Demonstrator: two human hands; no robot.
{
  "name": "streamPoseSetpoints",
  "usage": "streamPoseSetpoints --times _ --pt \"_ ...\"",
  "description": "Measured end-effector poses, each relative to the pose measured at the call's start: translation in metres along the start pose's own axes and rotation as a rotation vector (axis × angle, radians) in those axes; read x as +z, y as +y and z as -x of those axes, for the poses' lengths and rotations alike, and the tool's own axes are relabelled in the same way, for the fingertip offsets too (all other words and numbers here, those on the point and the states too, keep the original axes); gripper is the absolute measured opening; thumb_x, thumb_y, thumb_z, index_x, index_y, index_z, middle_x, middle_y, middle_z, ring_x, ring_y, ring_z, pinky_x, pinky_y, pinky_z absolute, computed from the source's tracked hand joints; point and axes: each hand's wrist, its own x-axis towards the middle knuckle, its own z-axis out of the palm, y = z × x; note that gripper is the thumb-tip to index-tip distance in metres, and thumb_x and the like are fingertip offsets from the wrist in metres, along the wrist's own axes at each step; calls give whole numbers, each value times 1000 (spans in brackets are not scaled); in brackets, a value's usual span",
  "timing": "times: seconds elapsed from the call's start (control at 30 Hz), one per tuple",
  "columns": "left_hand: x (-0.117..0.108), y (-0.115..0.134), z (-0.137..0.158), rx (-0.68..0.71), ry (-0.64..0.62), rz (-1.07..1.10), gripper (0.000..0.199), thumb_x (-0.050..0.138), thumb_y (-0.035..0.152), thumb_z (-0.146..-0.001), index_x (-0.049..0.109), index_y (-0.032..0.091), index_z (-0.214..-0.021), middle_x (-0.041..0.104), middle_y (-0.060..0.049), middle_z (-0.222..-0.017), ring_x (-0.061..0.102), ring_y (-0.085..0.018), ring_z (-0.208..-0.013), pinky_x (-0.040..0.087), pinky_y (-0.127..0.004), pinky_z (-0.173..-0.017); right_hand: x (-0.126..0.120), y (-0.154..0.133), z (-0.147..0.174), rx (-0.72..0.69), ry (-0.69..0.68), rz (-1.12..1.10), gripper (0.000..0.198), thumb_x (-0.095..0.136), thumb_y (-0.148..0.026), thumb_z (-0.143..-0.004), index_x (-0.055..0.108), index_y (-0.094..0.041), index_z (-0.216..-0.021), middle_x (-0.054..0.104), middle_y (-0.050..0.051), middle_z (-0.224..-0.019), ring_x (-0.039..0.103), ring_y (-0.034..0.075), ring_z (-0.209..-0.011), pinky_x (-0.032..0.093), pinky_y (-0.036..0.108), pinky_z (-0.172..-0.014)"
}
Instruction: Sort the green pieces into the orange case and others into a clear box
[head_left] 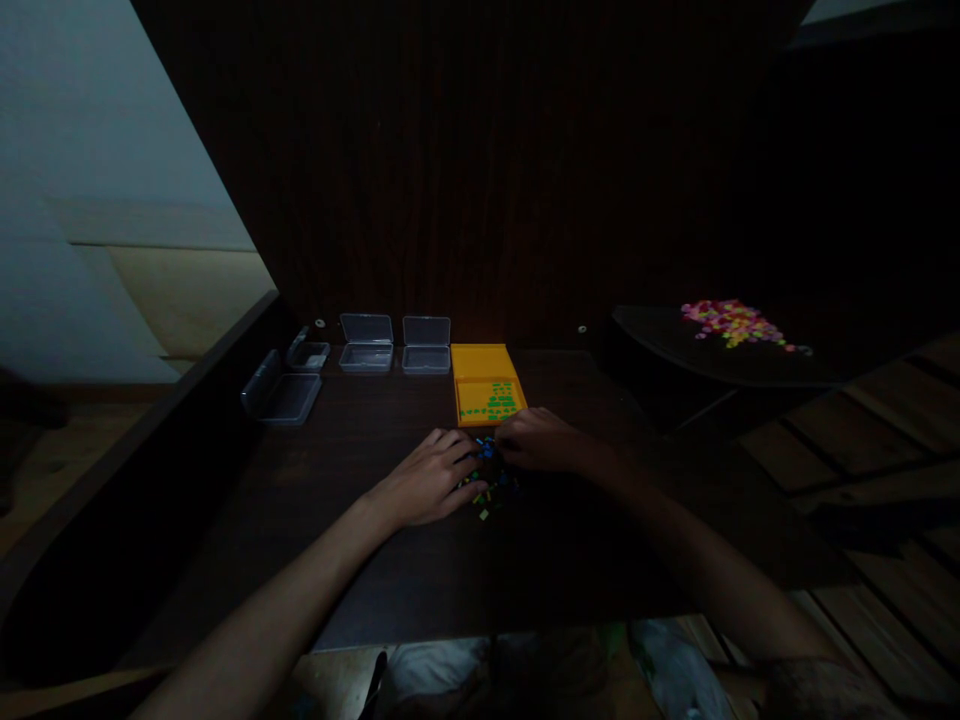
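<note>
Step in hand, as judged: picking through the pile of small pieces (486,494) just below centre frame. Left hand (435,476) lies over the pile's left side, fingers loosely bent and spread; right hand (541,440) is at its upper right, fingers curled inward. Whether either grips a piece cannot be told; fingertips too dark. Directly above, the open yellow box (472,393) holds green pieces (501,400), mostly in its right half. Next move, as judged, calls for a fine fingertip pinch on one piece, without scattering its neighbours.
</note>
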Motion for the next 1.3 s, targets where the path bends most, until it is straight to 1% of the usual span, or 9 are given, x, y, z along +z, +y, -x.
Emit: streamPoseSetpoints --times 0.13,0.23,0.3,0.4,0.47,0.6,0.97,1.1,1.3 --pt "0 0 0 7 12 -4 33 47 38 -99 63 16 -117 63 -11 -113 53 -24 -110 42 -41 -96 -6 3 -1 -26 -4 -36 17 57 -27 -88 72 -19 -92 72 7 -93 63 18 -84 37 24 -67" --pt "1 0 0 13 12 -15 34 46 39 -99 64 16 -116 64 -11 -113 53 -25 -110 42 -41 -95 -18 13 -7 -94 -2 -155 15 58 -19 -84 73 -19 -86 70 2 -77 58 12 -68 34 21 -61" --pt "1 0 0 18 8 -22 34 45 39 -99 64 15 -114 64 -12 -113 53 -25 -110 42 -41 -95 -25 24 -15 -79 69 -203 16 56 -16 -83 73 -16 -80 65 -1 -66 51 9 -57 30 21 -57" --pt "1 0 1 23 2 -21 33 45 38 -99 64 15 -114 64 -12 -114 53 -25 -110 43 -41 -94 -30 44 -31 -23 199 -220 18 56 -16 -82 73 -13 -77 60 -1 -61 45 8 -54 27 22 -55" --pt "1 0 1 26 6 -19 33 45 38 -99 64 15 -115 64 -12 -114 53 -25 -110 43 -41 -93 -28 55 -42 5 231 -223 18 55 -15 -81 74 -13 -80 61 0 -63 45 9 -54 26 22 -55" --pt "1 0 1 29 25 -19 33 46 38 -99 64 15 -114 64 -12 -113 53 -25 -110 43 -41 -93 -21 67 -58 11 214 -212 19 55 -17 -82 74 -13 -81 64 2 -66 46 9 -55 25 23 -55" --pt "0 1 1 29 0 -15 33 46 38 -99 64 15 -115 64 -12 -117 53 -26 -110 44 -42 -93 -20 67 -69 -42 123 -120 23 52 -15 -83 75 -13 -85 71 5 -76 53 11 -61 28 23 -57" --pt "-1 2 1 20 -17 -21 34 45 39 -99 65 15 -112 64 -12 -113 53 -26 -110 45 -42 -92 -22 67 -68 -45 120 -63 25 51 -14 -84 76 -16 -90 75 6 -86 61 14 -70 32 23 -61" --pt "-1 1 1 19 -21 -22 33 46 38 -99 64 15 -113 63 -12 -116 52 -26 -111 44 -41 -93 -22 67 -63 -61 139 -91 35 50 -11 -84 76 -18 -105 76 6 -102 68 17 -88 43 24 -73"
